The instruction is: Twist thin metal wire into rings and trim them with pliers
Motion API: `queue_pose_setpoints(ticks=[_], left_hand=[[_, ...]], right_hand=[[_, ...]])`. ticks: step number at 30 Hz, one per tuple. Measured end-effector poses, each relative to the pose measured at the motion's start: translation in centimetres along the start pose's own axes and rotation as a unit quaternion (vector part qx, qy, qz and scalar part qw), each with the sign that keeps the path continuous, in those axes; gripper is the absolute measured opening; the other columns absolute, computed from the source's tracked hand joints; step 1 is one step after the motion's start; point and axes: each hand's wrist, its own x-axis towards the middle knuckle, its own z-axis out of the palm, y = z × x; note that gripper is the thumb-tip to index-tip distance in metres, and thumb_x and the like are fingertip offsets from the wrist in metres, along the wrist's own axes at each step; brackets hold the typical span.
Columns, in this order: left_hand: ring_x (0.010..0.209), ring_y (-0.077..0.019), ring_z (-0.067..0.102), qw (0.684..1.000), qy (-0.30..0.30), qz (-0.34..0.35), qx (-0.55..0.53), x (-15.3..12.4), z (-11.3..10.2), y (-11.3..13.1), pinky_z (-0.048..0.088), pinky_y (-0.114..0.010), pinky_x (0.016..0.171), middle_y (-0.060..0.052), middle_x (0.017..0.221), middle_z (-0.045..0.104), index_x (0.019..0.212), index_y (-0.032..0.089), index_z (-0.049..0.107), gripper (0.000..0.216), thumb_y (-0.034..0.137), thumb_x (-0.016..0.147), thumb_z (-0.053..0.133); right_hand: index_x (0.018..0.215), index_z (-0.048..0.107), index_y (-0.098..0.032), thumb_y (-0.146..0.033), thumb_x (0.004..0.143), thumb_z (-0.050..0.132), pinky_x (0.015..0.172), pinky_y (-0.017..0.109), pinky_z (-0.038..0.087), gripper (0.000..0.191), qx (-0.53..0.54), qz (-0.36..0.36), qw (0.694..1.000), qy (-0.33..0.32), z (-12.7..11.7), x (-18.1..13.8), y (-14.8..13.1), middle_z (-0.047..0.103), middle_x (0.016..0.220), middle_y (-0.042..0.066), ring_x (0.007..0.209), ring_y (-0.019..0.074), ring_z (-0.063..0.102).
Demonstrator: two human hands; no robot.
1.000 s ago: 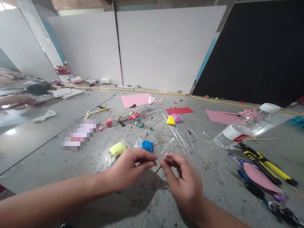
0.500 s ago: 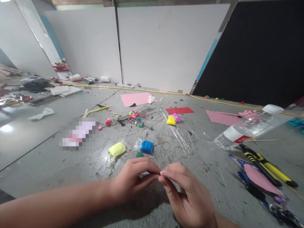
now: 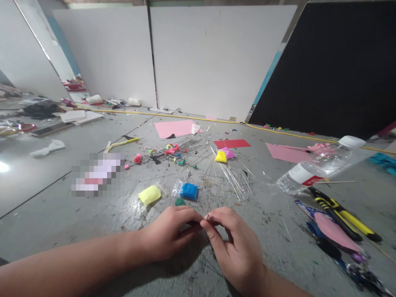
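Note:
My left hand (image 3: 168, 233) and my right hand (image 3: 235, 247) meet fingertip to fingertip low over the grey floor (image 3: 93, 222). Both are pinched shut on a very small thing that I cannot make out. Just beyond my fingers lie a small green lump (image 3: 180, 201), a blue clay packet (image 3: 188, 191) and a pale yellow clay packet (image 3: 149, 194). A spread of thin clear sticks (image 3: 235, 177) lies further out.
A plastic water bottle (image 3: 318, 167) lies on its side at the right, beside yellow-and-black pliers (image 3: 340, 212) and a pink cut-out (image 3: 335, 233). Pink sheets (image 3: 176, 128) and red paper (image 3: 232, 143), small coloured clay bits (image 3: 173, 150) and white boards (image 3: 216, 57) lie beyond.
Both hands drew back toward me and lower, closing together until their fingertips touch. The green lump near the blue packet came into view.

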Motion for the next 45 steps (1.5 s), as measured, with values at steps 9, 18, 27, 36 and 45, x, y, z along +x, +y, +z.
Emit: queue_pose_setpoints(ticks=[9, 18, 27, 36, 45], left_hand=[[0.074, -0.0166, 0.068, 0.997, 0.019, -0.036, -0.073, 0.4, 0.6, -0.3, 0.053, -0.027, 0.068, -0.007, 0.083, 0.074, 0.094, 0.014, 0.069, 0.017, 0.025, 0.096, 0.057], [0.08, -0.0169, 0.068, 0.991, 0.0, -0.049, -0.122, 0.6, 0.3, -0.9, 0.054, -0.028, 0.073, -0.007, 0.087, 0.074, 0.094, 0.015, 0.069, 0.016, 0.028, 0.095, 0.06], [0.082, -0.0176, 0.069, 0.985, 0.05, -0.141, -0.086, 0.6, -0.4, -0.7, 0.055, -0.031, 0.075, -0.004, 0.088, 0.075, 0.09, 0.018, 0.069, 0.016, 0.024, 0.093, 0.054], [0.085, -0.0181, 0.068, 0.986, 0.074, -0.123, -0.088, 0.5, -0.1, -0.7, 0.054, -0.032, 0.08, -0.005, 0.089, 0.074, 0.091, 0.017, 0.068, 0.017, 0.024, 0.094, 0.053], [0.085, -0.0173, 0.069, 0.989, 0.102, -0.019, -0.103, 0.2, -0.4, -0.4, 0.056, -0.031, 0.079, -0.008, 0.092, 0.074, 0.092, 0.016, 0.07, 0.015, 0.022, 0.097, 0.057]], right_hand=[[0.122, 0.061, -0.025, -0.009, 0.093, 0.065, 0.074, 0.028, 0.064, 0.034, 0.03, 0.075, 0.997, 0.016, 0.7, -0.8, 0.6, 0.072, 0.093, 0.002, 0.081, 0.0153, 0.072], [0.104, 0.067, -0.022, -0.007, 0.09, 0.067, 0.074, 0.025, 0.062, 0.021, 0.029, 0.064, 0.997, -0.016, 0.2, 0.3, 0.4, 0.072, 0.088, 0.001, 0.079, 0.0135, 0.071], [0.099, 0.068, -0.02, -0.013, 0.093, 0.065, 0.068, 0.023, 0.06, 0.01, 0.052, 0.126, 0.988, -0.07, 0.8, 0.0, 0.9, 0.072, 0.086, 0.001, 0.077, 0.0131, 0.07], [0.1, 0.069, -0.021, -0.014, 0.093, 0.064, 0.076, 0.029, 0.062, 0.011, 0.039, 0.122, 0.988, -0.081, 1.0, -0.3, 1.0, 0.075, 0.09, 0.004, 0.082, 0.0165, 0.073], [0.106, 0.067, -0.022, -0.017, 0.095, 0.064, 0.075, 0.028, 0.063, 0.012, 0.004, 0.082, 0.995, -0.06, 0.5, -0.5, 0.5, 0.078, 0.09, 0.003, 0.08, 0.0168, 0.076]])
